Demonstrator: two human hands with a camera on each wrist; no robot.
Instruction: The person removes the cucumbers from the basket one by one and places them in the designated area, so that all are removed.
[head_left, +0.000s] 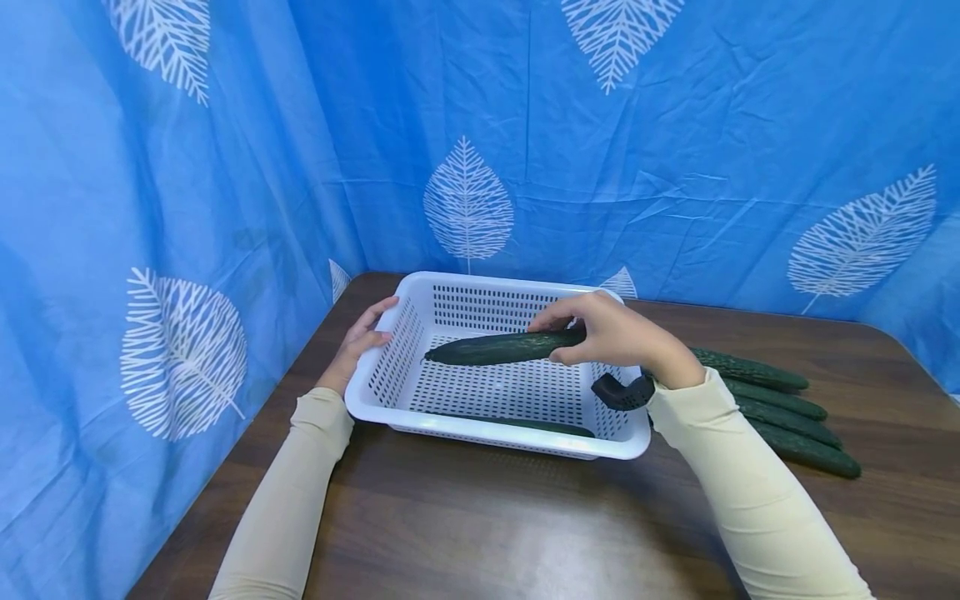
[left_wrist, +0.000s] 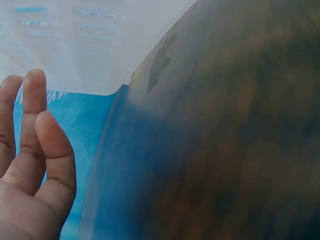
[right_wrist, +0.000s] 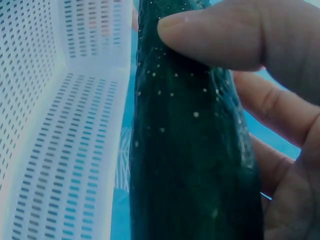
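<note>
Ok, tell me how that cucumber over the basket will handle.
The cucumber held by the right hand spans out unsupported without sagging, so probably stiff. Round and long, it may roll once laid down. Its bumpy skin probably aids grip.

We see the head view bright and evenly lit, with a soft sheen on the desk (head_left: 480, 533) and faint shadows. Straight lines bow toward the edges. Both wrist views are blurred and out of focus, tinted blue; the left wrist view is darker.
</note>
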